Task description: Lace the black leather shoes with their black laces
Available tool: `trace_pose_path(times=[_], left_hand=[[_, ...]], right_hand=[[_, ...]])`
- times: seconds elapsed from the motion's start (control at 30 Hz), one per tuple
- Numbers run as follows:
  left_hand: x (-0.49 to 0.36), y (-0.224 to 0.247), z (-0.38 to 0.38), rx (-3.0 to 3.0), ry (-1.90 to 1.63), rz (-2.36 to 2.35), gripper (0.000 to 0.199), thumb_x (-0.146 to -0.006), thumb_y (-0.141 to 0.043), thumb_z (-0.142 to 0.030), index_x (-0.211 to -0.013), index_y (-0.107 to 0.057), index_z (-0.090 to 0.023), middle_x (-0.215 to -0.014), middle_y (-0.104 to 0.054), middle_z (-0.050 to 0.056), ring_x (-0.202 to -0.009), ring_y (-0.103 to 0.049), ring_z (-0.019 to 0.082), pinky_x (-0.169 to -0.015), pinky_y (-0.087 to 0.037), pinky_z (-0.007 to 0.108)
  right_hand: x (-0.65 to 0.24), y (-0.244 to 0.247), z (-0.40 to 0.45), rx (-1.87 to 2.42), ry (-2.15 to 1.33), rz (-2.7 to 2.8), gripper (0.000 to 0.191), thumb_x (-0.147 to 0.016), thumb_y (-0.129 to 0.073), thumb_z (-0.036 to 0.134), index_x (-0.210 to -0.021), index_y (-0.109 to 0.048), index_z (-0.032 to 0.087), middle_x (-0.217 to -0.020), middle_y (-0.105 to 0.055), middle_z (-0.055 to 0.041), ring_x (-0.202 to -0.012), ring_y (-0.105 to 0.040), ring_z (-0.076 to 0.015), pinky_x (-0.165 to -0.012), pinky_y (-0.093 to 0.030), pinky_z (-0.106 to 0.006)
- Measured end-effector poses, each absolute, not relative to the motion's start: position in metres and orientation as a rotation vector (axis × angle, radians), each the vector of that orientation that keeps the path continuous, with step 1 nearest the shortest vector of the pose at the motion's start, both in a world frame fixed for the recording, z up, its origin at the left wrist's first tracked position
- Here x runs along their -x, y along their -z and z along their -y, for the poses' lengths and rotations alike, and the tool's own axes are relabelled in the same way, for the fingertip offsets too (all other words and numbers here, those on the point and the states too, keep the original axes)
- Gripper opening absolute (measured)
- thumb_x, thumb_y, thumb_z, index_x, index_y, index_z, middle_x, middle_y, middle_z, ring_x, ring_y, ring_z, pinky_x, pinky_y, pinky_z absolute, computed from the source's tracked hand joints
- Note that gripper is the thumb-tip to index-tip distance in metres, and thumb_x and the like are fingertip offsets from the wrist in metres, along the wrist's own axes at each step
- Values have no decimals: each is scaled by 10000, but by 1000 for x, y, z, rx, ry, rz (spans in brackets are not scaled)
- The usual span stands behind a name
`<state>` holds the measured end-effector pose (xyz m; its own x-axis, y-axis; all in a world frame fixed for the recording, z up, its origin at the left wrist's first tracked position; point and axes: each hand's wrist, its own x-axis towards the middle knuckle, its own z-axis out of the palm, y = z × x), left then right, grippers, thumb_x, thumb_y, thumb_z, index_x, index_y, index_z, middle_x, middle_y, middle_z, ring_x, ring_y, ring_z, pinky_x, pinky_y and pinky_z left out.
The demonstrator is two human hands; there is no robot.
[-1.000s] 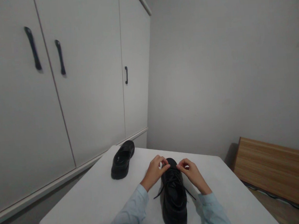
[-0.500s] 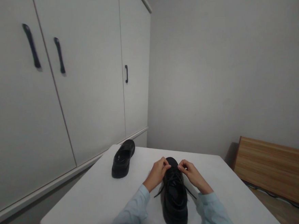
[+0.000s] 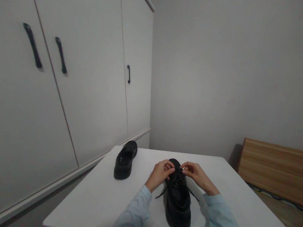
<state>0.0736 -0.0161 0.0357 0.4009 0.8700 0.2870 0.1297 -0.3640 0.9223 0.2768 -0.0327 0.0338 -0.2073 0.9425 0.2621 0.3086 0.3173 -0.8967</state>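
Note:
A black lace-up shoe [image 3: 178, 213] stands upright on the white table, its toe pointing away from me. Its black shoelace [image 3: 177, 182] runs up the front, with loose ends hanging out on both sides. At the lowest lace row near the toe, my left hand [image 3: 160, 174] pinches the lace from the left. From the right, my right hand [image 3: 196, 175] is closed in a pinch on the same row. The bit of lace between the fingertips is thin and partly hidden. A second black shoe [image 3: 125, 161], with no laces visible, sits at the far left of the table.
The white table [image 3: 101, 207] has its far edge near a grey wall [image 3: 216, 71]. White cupboard doors [image 3: 92, 90] with dark handles rise at the left. A wooden board [image 3: 282, 170] leans at the right beyond the table, with a dark cable below it.
Both hands stay at the toe-end laces; their fingers have shifted slightly, the right ones turning inward over the shoe. The shoes remain in place, and the view has moved very slightly.

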Motion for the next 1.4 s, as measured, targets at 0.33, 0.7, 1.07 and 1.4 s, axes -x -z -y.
trace_pose_path(times=[0.33, 0.7, 1.07, 1.4], left_hand=[[-70, -35, 15, -1810, -1058, -944, 149, -781, -510, -290, -733, -528, -150, -761, -515, 4, -533, -505, 84, -400, -416, 169], [-66, -27, 11, -1663, -890, -987, 119, -798, -489, -268, -742, -457, -168, -634, -500, -24, -525, -526, 97, -444, -487, 209], [-62, -24, 10, -1594, -841, -983, 186, -781, -543, -324, -739, -452, -168, -621, -522, -31, -542, -566, 113, -498, -514, 261], [-62, -27, 10, -1713, -877, -972, 210, -761, -556, -364, -752, -489, -165, -687, -524, -13, -532, -552, 108, -455, -470, 224]], right_hand=[[-284, -37, 37, 1269, -614, 1887, 129, -770, -548, 270, -681, -580, 182, -696, -598, -16, -665, -527, -164, -621, -404, -268], [-292, -21, 33, 1315, -568, 1938, 80, -728, -535, 168, -654, -559, 189, -669, -573, 1, -642, -511, -151, -606, -397, -262], [-296, -18, 35, 1381, -588, 1915, 70, -700, -562, 183, -633, -584, 188, -632, -606, -11, -611, -520, -158, -577, -392, -270], [-292, -29, 38, 1374, -663, 1940, 64, -685, -547, 175, -637, -588, 173, -640, -597, -10, -622, -521, -157, -578, -384, -262]])
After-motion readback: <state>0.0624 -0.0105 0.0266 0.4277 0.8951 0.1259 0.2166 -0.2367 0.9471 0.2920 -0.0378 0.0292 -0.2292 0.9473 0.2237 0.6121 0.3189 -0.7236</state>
